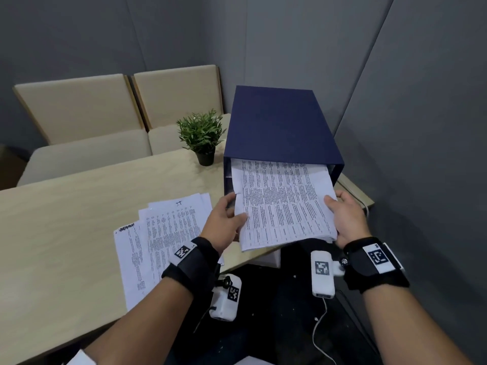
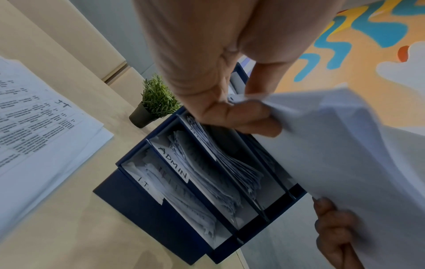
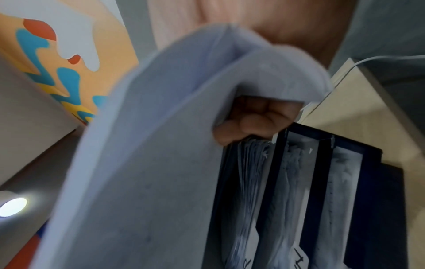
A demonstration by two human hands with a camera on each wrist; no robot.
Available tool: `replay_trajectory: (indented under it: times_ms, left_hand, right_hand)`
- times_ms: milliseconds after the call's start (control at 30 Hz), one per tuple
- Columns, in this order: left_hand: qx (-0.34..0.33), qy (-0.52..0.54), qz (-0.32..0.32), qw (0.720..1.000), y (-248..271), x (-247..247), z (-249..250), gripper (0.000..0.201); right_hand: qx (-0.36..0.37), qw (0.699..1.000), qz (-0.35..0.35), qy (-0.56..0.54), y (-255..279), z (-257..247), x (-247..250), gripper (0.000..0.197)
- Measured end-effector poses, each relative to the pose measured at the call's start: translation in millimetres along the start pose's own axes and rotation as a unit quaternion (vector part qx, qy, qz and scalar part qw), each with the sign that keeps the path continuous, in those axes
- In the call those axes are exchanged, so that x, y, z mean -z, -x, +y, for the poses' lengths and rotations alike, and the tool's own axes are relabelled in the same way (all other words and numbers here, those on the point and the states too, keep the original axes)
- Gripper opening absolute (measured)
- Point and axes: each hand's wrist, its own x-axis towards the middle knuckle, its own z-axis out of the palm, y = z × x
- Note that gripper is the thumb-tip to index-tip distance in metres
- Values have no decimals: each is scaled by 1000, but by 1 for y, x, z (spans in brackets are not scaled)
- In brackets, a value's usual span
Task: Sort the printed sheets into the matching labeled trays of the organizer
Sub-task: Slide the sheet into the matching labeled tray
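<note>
A dark blue organizer stands at the table's far right, its trays marked "I.T." and "ADMIN" and filled with paper. A thick stack of printed sheets sticks out of its top slot, far end inside. My left hand grips the stack's left edge, thumb on top; the left hand pinches a corner. My right hand holds the right edge, and the right hand curls its fingers under the sheets. More printed sheets lie fanned on the table, the top one marked "IT".
A small potted plant stands just left of the organizer. Beige chairs sit behind the light wooden table. Grey walls close in on the right. A white cable hangs below the right wrist over the dark floor.
</note>
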Motion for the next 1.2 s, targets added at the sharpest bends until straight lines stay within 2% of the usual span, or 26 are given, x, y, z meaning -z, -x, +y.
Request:
replay_trajectory:
  times_ms: [133, 233, 333, 467, 533, 700, 800, 867, 967, 1033, 1100, 1200]
  left_hand:
    - [-5, -39, -25, 999, -9, -5, 0, 48]
    - [-7, -47, -25, 999, -15, -9, 0, 51]
    - [-37, -47, 1, 998, -14, -5, 5, 52]
    - [-62, -8, 50, 997, -16, 10, 5, 50]
    - [-53, 1, 47, 997, -20, 12, 4, 50]
    - [-18, -19, -9, 1000, -28, -3, 3, 57]
    - [-18, -32, -6, 999, -30, -11, 3, 59]
    - [-30, -35, 26, 999, -31, -9, 3, 57]
    - [-29, -25, 72, 997, -34, 3, 3, 53]
    - [-17, -26, 83, 996, -34, 11, 1, 52]
    - [-10, -40, 81, 996, -32, 14, 1, 57]
    - [-16, -2, 46, 999, -28, 2, 5, 64]
  right_hand:
    - [-7, 999, 20, -34, 0, 8, 12, 8]
    - [-16, 997, 23, -69, 0, 17, 18, 12]
    - [-23, 996, -13, -82, -5, 19, 12, 12]
    - [-8, 997, -65, -49, -15, 6, -7, 11]
    - [5, 998, -51, -45, -21, -1, -13, 13]
    - [-1, 997, 24, -74, -35, 0, -5, 16]
    - [-7, 996, 37, -81, -31, 7, 1, 15]
    - [-7, 996, 18, -82, -28, 11, 0, 14]
    - [-23, 995, -68, -70, -26, 7, -10, 14]
    - [-19, 994, -100, -44, -28, 1, -17, 14]
    - [9, 997, -73, -37, -33, -5, -21, 14]
    - [26, 996, 7, -85, -40, -9, -21, 17]
